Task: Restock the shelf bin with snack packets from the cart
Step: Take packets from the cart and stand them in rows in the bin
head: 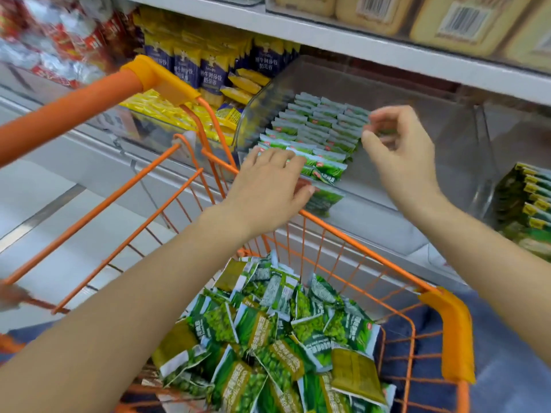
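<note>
Fingers of the left hand [268,186] lay straight on the front green packets [316,144] in the clear shelf bin [328,76]; the right hand [396,153] hovered loosely curled, apparently holding nothing. Rows filled the bin's left half; its right half stood open. Many packets remained in the orange cart [447,329], lower centre, judged about half done.

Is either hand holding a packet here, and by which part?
Left hand rests on the front green packets in the bin, gripping none. Right hand: blurred, cannot tell.
</note>
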The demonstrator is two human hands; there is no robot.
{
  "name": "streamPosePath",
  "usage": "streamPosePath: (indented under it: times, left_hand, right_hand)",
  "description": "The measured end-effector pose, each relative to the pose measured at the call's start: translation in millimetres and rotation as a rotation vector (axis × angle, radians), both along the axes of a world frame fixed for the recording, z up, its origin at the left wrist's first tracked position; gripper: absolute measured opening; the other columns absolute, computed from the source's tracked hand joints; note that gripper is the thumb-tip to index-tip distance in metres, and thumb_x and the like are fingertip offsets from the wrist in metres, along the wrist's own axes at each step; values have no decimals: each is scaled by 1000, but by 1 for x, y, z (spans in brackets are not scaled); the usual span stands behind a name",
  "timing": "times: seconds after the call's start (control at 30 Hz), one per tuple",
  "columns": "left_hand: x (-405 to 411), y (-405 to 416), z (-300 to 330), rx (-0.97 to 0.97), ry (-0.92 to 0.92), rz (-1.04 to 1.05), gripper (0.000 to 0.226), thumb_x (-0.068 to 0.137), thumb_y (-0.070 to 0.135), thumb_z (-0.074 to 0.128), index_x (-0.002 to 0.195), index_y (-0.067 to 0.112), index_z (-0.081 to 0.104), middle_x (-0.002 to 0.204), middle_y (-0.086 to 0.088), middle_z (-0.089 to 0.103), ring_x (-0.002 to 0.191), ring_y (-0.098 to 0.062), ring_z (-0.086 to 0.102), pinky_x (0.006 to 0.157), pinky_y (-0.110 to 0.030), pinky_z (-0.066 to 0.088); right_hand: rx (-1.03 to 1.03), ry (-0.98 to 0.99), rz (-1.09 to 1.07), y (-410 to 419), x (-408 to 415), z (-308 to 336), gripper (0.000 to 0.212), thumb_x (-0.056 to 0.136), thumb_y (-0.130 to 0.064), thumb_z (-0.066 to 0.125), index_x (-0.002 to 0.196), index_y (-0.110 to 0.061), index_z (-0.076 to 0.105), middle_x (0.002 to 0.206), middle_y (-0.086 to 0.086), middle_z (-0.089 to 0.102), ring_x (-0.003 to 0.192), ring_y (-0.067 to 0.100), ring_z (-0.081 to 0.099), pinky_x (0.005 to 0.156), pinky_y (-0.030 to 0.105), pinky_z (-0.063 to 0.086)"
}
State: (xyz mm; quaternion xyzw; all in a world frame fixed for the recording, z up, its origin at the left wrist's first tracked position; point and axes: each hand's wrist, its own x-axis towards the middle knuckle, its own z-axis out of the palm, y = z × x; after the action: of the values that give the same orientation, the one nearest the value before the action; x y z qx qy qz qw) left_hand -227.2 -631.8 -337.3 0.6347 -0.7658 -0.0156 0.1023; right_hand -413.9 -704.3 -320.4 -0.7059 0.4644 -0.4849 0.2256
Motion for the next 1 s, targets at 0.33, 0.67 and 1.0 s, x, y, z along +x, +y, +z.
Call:
streamPosePath:
  times: [0.33, 0.67, 1.0]
  left_hand:
    - [24, 88, -19, 752, -251, -235, 29, 98, 22, 44, 123, 25, 58, 121, 0, 61, 104, -19, 57, 73, -25, 40]
    - [14, 96, -44, 1152, -143, -411, 40, 82, 35, 74, 119, 26, 60, 124, 4, 55, 102, -16, 53, 90, -36, 46]
    - [19, 90, -40, 1154, 14, -306, 22, 85, 27, 72, 99, 15, 60, 83, 10, 55, 78, -11, 51, 64, -24, 41]
  right_hand:
    - [278, 1476, 862, 134, 4, -34, 46, 93, -47, 51, 133, -24, 44, 117, 2, 61, 104, 23, 58, 84, 37, 49]
    - [383, 1274, 847, 125, 31, -59, 44, 95, -49, 48, 133, -29, 45, 111, -5, 65, 98, 15, 58, 83, 35, 49]
    - [479, 864, 794, 110, 25, -45, 39, 90, -56, 49, 118, -32, 60, 88, -22, 57, 87, 0, 58, 77, 25, 48]
